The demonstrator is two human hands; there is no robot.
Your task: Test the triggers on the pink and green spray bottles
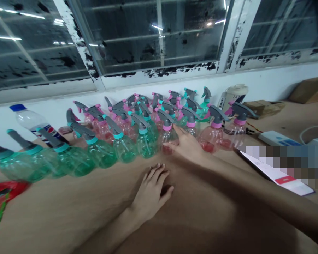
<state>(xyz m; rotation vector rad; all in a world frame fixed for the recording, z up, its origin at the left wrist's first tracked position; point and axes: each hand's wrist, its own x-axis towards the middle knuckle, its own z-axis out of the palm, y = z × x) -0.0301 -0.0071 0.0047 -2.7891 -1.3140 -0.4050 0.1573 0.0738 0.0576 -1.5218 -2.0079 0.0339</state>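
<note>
Several small spray bottles stand in rows on a brown table (69, 208) below a window: green ones (100, 151) with teal collars to the left, pink ones (213, 135) with pink collars to the right, all with grey trigger heads. My right hand (187, 144) reaches forward with its fingers stretched out, touching a pink spray bottle (168, 135) in the front row. My left hand (152, 190) lies flat on the table nearer to me, fingers apart, holding nothing.
A clear soda bottle (33, 123) with a blue cap lies behind the green bottles at left. A red and green wrapper (0, 201) lies at the left edge. A white jar (234, 93), cardboard boxes (265, 107), a white power strip (278, 138) and a paper sheet (278, 174) sit at right.
</note>
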